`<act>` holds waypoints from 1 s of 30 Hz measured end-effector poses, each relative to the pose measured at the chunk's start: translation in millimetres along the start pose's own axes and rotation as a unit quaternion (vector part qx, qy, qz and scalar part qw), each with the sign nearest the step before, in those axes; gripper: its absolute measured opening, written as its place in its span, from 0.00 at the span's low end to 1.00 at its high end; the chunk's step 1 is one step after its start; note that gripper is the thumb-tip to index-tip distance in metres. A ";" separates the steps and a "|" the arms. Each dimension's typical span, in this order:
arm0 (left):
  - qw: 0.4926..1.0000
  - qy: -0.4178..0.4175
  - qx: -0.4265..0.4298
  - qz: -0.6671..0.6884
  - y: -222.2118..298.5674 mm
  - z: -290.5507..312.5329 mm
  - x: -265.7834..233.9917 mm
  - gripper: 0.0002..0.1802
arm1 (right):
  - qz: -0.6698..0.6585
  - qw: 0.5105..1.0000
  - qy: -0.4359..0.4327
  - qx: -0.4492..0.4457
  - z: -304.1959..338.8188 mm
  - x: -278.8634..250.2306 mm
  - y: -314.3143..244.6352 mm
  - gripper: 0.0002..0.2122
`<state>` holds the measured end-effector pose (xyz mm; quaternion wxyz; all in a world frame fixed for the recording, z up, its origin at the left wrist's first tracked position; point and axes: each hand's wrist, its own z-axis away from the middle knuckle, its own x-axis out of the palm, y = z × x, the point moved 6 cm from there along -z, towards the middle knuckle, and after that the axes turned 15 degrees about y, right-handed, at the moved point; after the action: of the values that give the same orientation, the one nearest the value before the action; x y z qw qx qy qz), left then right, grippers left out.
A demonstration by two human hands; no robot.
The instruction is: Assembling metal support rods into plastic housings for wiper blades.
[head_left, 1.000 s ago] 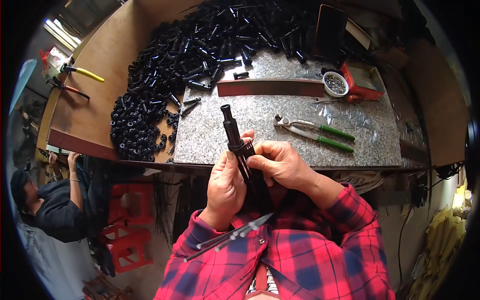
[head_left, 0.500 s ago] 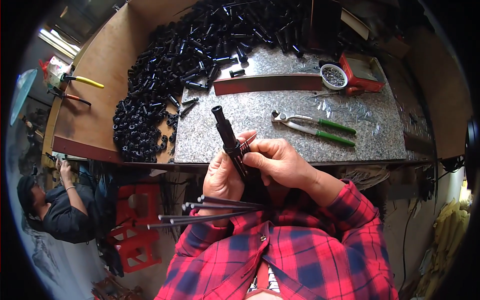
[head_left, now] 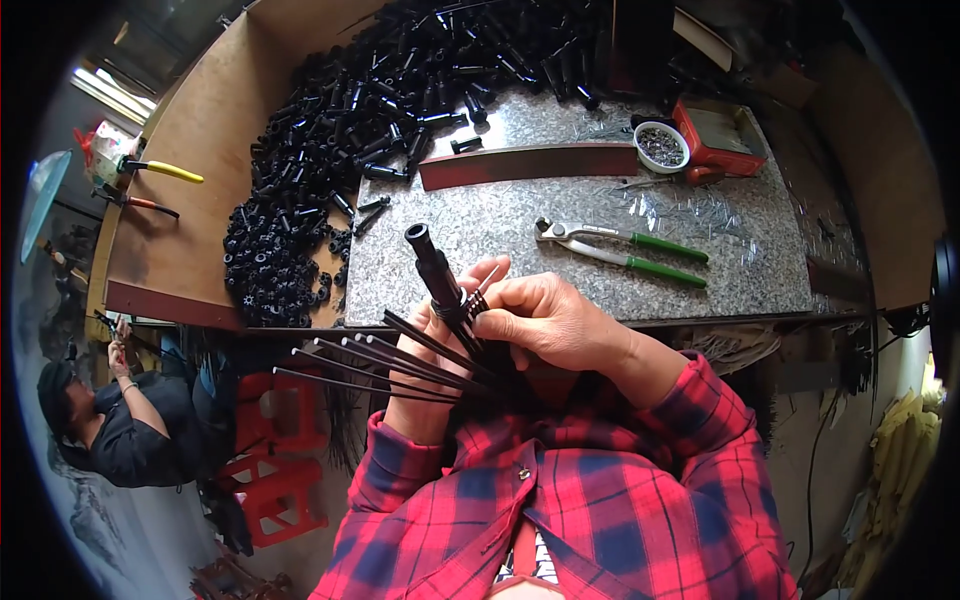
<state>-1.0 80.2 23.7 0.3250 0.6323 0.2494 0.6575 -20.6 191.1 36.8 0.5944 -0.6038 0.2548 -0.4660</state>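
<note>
My left hand (head_left: 436, 330) is closed around a black stepped tube (head_left: 436, 272), which looks like an umbrella runner. The tube tilts up and to the left, with its hollow end farthest from me. Several thin black rods (head_left: 400, 362), like umbrella ribs, fan out to the left from below it, their ends pale. Against the tube's toothed collar, my right hand (head_left: 545, 318) pinches a thin wire-like piece (head_left: 488, 280) between thumb and forefinger. Left fingertips show behind that piece. The lower end of the tube is dark and partly hidden by my right hand.
Black tubes (head_left: 375, 125) and toothed rings (head_left: 270, 255) are heaped at the left and back. Green-handled pincers (head_left: 630, 255) lie on the speckled slab (head_left: 590, 215), near loose wires, a white cup (head_left: 661, 150) and a red box (head_left: 715, 140). Another person (head_left: 150, 420) sits far left.
The tube has shifted slightly left and nearer to me. The rods have swung upward and spread wider across my left wrist. My right fingers remain at the collar.
</note>
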 end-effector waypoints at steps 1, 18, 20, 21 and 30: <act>1.000 0.000 0.000 0.000 -0.9 0.4 -1.2 0.32 | 0.008 1.000 0.000 -0.005 0.1 0.2 -1.4 0.09; 0.995 -0.023 -0.083 0.044 -2.7 5.5 -1.5 0.24 | -0.011 0.999 -0.018 -0.051 -3.2 7.9 -6.3 0.08; 0.995 -0.029 -0.081 0.044 1.4 3.5 -1.3 0.25 | 0.023 0.995 -0.033 -0.089 -5.6 10.1 -7.9 0.09; 0.994 -0.026 -0.095 0.036 2.3 1.4 -3.8 0.25 | 0.025 0.995 -0.035 -0.090 -6.6 12.0 -7.8 0.09; 0.979 0.077 0.189 0.013 59.4 14.6 -5.0 0.21 | 0.154 0.934 0.135 -0.294 -13.0 39.7 -35.7 0.07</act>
<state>6.8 35.8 65.4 0.1713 0.6327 0.3852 0.6496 -23.4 156.6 79.4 0.4154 -0.6363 0.5479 -0.3499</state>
